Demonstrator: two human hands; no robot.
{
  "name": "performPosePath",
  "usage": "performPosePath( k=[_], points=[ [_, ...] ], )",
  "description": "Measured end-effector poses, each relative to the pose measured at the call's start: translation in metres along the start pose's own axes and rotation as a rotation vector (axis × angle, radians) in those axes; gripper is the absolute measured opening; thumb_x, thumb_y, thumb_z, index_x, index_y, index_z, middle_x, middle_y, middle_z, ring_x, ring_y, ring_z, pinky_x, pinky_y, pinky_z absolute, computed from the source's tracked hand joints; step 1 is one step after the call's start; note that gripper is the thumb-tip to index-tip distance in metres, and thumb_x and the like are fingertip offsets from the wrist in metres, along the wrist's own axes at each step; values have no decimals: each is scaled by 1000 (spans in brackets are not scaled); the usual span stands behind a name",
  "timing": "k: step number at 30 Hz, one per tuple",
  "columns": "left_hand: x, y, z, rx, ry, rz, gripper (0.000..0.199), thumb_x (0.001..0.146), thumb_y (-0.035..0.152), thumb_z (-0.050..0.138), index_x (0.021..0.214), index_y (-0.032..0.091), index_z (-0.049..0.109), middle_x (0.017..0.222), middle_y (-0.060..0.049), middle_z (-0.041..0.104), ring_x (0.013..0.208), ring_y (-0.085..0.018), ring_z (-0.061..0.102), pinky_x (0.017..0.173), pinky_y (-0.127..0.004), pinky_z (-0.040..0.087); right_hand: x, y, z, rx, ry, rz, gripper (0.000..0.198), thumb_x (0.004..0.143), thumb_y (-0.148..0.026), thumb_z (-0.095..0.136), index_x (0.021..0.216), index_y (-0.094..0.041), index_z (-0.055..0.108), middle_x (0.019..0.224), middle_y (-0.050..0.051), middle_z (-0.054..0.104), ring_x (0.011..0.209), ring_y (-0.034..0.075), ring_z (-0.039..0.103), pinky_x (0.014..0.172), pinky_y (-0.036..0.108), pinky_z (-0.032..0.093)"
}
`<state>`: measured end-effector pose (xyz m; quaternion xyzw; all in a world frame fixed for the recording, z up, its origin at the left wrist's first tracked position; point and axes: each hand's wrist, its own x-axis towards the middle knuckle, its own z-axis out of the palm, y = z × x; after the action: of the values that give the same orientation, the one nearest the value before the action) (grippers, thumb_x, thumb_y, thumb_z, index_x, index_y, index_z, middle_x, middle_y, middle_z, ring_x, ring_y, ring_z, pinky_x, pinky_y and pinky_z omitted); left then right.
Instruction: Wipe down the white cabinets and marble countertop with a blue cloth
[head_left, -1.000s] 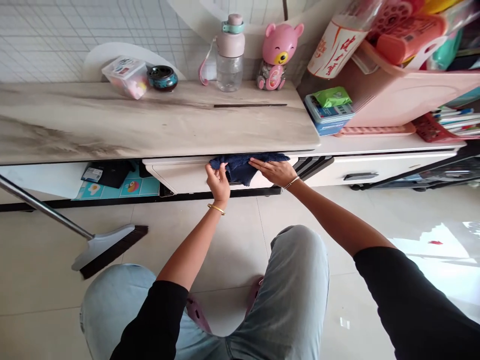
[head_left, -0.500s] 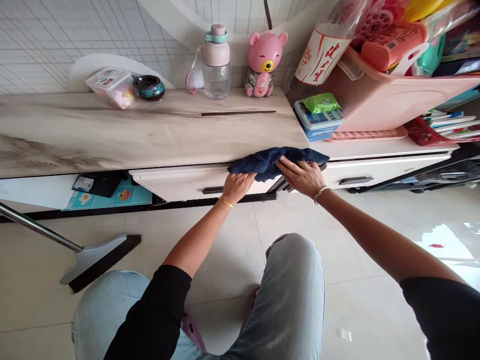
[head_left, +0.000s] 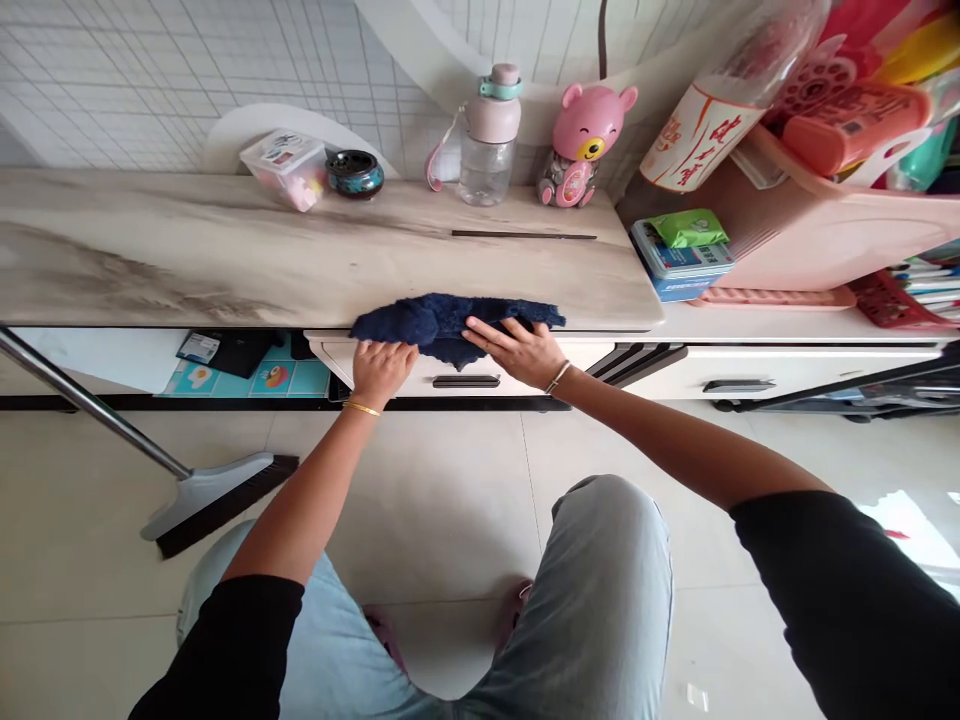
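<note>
"Cloth (head_left: 420,315) and both hands have slid left along the counter (head_left: 300,270) edge."

"Lying how?"

"Mid-frame, long axis left to right, one corner pointing down over the drawer (head_left: 585,355)."

"Hands?"

"Right hand (head_left: 529,357) open, fingers spread on it. Left hand (head_left: 384,375) curled at its lower left edge; fingertips hidden, can't tell if gripping."

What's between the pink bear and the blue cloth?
In the head view, a thin dark stick lies on the countertop between the bear and the cloth.
</note>
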<state>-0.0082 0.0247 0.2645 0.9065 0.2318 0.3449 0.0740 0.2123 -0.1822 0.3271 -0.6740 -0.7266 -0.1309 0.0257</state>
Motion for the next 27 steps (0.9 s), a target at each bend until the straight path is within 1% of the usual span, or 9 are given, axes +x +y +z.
performPosePath(
  k=[3,5,8,12,15,18,21,23,27],
  points=[
    [1,-31,-26,22,19,-12,13,90,31,63,91,24,74,82,-11,68,85,-29,61,96,-50,38,31,-29,0,6,40,-54,82,97,-12,37,167,-37,4,172,-4,27,138,33,42,83,46,51],
    [0,-49,-44,54,0,-12,19,88,29,63,104,24,74,98,-13,71,94,-32,61,99,-52,37,50,-48,-2,8,45,-71,83,96,-11,38,168,-35,4,173,-5,24,141,32,40,85,45,50],
    [-3,-73,-69,103,-5,-50,26,87,29,63,110,23,73,109,-15,71,101,-33,61,103,-54,36,78,-74,-5,14,47,-94,83,96,-12,40,168,-32,5,174,-4,19,144,32,38,90,45,50],
    [-9,-83,-93,234,-31,-143,35,94,33,54,120,17,70,122,-20,68,110,-36,60,104,-55,36,116,-103,-12,23,110,-101,77,99,-19,45,168,-32,11,175,-1,14,147,36,34,101,49,47],
    [-12,-69,-100,326,-38,-150,44,98,39,49,130,13,65,129,-23,65,116,-39,58,104,-55,36,133,-114,-17,34,168,-54,73,102,-27,47,167,-31,15,175,6,18,145,40,37,109,57,41],
    [-9,-41,-92,366,-34,-117,53,98,49,51,134,12,64,131,-23,64,115,-41,58,103,-56,36,127,-112,-18,45,184,-17,72,103,-31,47,167,-30,15,174,9,19,143,42,38,110,62,37],
    [-2,-6,-73,336,-64,-76,57,97,54,52,137,15,63,131,-22,65,113,-39,58,104,-57,36,100,-97,-16,50,191,27,73,103,-33,46,168,-29,13,174,10,19,143,42,37,109,63,36],
    [4,19,-56,293,-92,-43,55,100,53,50,138,17,63,130,-21,66,112,-38,59,104,-57,36,74,-78,-12,33,192,63,74,102,-32,49,168,-30,14,174,10,21,142,42,37,109,63,36],
    [15,67,-17,187,-121,68,44,105,45,43,136,24,66,122,-17,70,107,-34,62,103,-55,37,11,-30,1,-44,165,155,66,102,-31,49,164,-38,27,171,8,30,138,41,42,107,62,37]
  ],
)
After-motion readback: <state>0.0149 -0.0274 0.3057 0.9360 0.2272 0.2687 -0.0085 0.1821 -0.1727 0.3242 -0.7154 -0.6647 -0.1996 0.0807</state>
